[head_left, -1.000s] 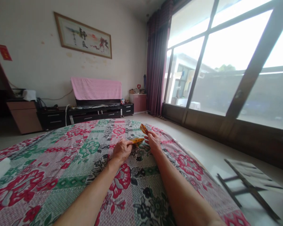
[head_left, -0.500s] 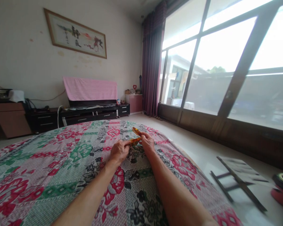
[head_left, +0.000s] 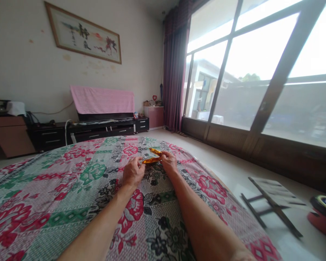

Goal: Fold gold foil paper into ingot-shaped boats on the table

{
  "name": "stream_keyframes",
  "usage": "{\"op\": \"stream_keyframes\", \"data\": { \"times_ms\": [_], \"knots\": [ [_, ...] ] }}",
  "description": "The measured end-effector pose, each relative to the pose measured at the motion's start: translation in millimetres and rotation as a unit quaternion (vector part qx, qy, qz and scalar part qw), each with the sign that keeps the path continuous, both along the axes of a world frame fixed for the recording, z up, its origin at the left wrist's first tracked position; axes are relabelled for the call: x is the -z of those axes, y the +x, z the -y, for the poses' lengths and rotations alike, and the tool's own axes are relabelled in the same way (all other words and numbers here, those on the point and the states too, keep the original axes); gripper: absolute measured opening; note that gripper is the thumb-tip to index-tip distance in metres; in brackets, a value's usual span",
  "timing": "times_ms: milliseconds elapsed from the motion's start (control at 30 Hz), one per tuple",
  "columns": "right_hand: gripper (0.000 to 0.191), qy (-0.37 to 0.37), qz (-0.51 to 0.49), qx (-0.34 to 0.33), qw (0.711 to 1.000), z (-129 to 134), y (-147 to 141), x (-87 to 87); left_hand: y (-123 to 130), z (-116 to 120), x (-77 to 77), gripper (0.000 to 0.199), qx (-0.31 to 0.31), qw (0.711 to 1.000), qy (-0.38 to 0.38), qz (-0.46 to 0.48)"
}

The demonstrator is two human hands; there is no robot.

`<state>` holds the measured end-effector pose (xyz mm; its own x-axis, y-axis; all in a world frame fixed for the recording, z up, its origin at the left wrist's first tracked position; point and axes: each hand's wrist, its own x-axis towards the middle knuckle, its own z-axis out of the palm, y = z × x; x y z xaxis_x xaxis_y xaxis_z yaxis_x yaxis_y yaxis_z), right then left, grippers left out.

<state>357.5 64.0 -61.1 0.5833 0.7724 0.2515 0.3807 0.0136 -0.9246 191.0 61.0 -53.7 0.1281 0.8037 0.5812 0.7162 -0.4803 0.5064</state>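
Observation:
A shiny gold foil strip [head_left: 152, 160], folded into a narrow V, is held just above the flowered cloth. My right hand [head_left: 168, 162] pinches it at the fold, where the two arms of the V meet. One arm points up and left from those fingers, its far end free. At the left tip of the lower arm is my left hand [head_left: 133, 172], thumb and fingers closed around that end. Both forearms reach in over the cloth from the bottom of the view.
A red, green and grey flowered cloth [head_left: 70, 192] covers the round table. A folding stool [head_left: 274, 195] stands on the floor at right, beside a red and black round object [head_left: 324, 214]. Beyond are a black TV cabinet [head_left: 97, 131], a pink cloth [head_left: 103, 100] and large windows [head_left: 255, 72].
My left hand has slid left along the lower arm to its tip, uncovering more of the foil. My right hand keeps its pinch at the fold. The view has shifted slightly.

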Motion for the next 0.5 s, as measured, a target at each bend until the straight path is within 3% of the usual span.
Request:
{"op": "stream_keyframes", "data": {
  "times_ms": [133, 500],
  "knots": [
    [0.036, 0.007, 0.011, 0.003, 1.0, -1.4, -0.5, 0.5, -1.2, -0.3, -0.7, 0.018, -0.009, 1.0, -0.022, -0.009],
    [0.033, 0.045, 0.049, 0.017, 0.998, -6.3, -3.8, -0.4, 1.2, -1.7, -5.1, 0.022, -0.036, 0.995, -0.073, -0.063]
  ]
}}
